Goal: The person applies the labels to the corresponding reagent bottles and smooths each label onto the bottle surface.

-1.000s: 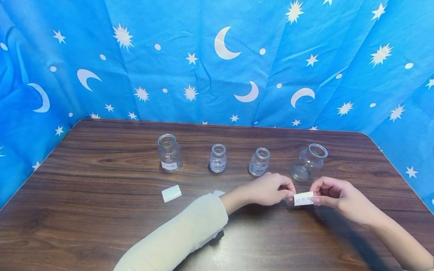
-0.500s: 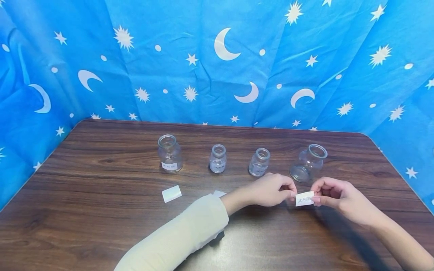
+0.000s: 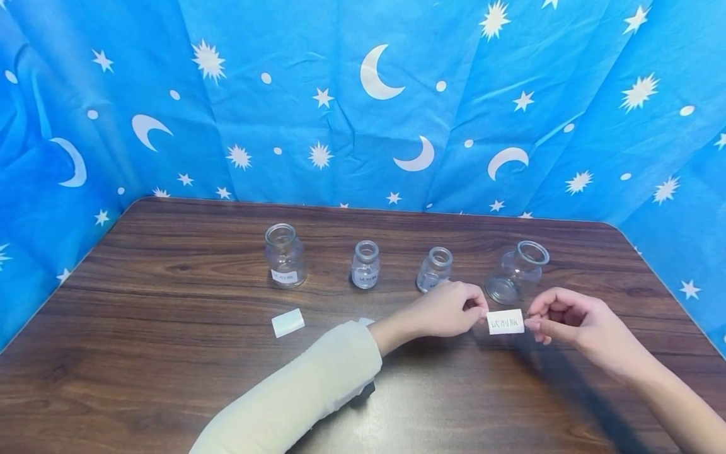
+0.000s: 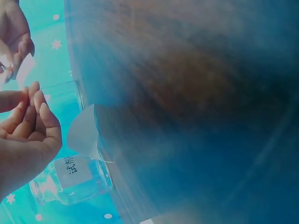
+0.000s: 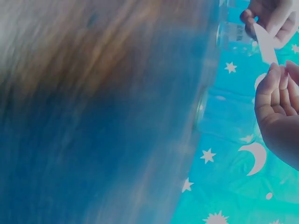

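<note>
In the head view, a small white label (image 3: 505, 321) with dark handwritten characters hangs above the table between the two hands. My left hand (image 3: 450, 309) pinches its left edge between thumb and fingers. The fingertips of my right hand (image 3: 567, 318) pinch at its right edge. Behind the label stands a large glass jar (image 3: 505, 280) with no label in sight. A small glass jar (image 3: 435, 265) stands just behind the left hand, its own label partly covered. In the left wrist view, a bent white paper (image 4: 85, 133) shows beside the left hand; its support is unclear.
Farther left stand another small labelled jar (image 3: 365, 268) and a large labelled jar (image 3: 285, 255). A white paper slip (image 3: 288, 323) lies on the wooden table (image 3: 142, 353); another (image 3: 365, 321) is partly hidden by the left sleeve (image 3: 306, 384). A blue star-patterned cloth (image 3: 317, 57) hangs behind.
Both hands have risen slightly, and the label now faces more squarely forward. The left hand has shifted left and covers more of the small jar. The right fingertips overlap the label less.
</note>
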{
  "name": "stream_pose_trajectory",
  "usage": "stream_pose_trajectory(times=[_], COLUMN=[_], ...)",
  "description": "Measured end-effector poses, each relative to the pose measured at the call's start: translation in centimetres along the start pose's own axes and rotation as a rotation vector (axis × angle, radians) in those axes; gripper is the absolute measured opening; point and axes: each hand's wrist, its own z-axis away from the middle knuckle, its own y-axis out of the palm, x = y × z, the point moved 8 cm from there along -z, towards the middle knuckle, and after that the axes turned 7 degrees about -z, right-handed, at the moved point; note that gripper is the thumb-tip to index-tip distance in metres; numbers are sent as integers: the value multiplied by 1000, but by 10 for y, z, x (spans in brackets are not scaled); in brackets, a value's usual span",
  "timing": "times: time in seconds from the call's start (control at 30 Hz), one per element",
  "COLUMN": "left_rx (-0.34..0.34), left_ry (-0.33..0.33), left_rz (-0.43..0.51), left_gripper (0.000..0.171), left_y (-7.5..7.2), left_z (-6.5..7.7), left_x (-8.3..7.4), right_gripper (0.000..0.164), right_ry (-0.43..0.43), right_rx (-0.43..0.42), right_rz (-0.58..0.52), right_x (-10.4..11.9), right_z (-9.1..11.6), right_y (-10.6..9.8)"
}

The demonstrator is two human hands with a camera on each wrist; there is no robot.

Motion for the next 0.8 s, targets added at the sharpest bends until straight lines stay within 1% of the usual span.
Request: stream_pose_trajectory(times=[0.1,0.2,0.37,0.47,0.57,0.7,0.8], left_rx=[-9,-1,41,51,55,61,61], left_ry=[-2,12,62,78,80,83,90], left_rz=[-1,2,49,78,91,75,60], left_gripper=[11,11,11,11,11,11,11], left_y=[-1,-1,2,3,4,5,6], left_z=[0,0,2,3,3,2,3], left_x=[0,-2,-9,-11,-12,-13,-13], right_gripper=[18,18,22,21,18,15,14], right_ry=[4,4,-38,-35,-3,37,57], right_rx=[35,72,117,123,108,86,80], right_rz=[9,6,-66,-90,-60,5,31], right_x=[3,3,3,2,-1,-2,-2], right_z=[0,-1,-4,-5,-6,-7,-7], right_y=[7,15,25,27,28,29,29])
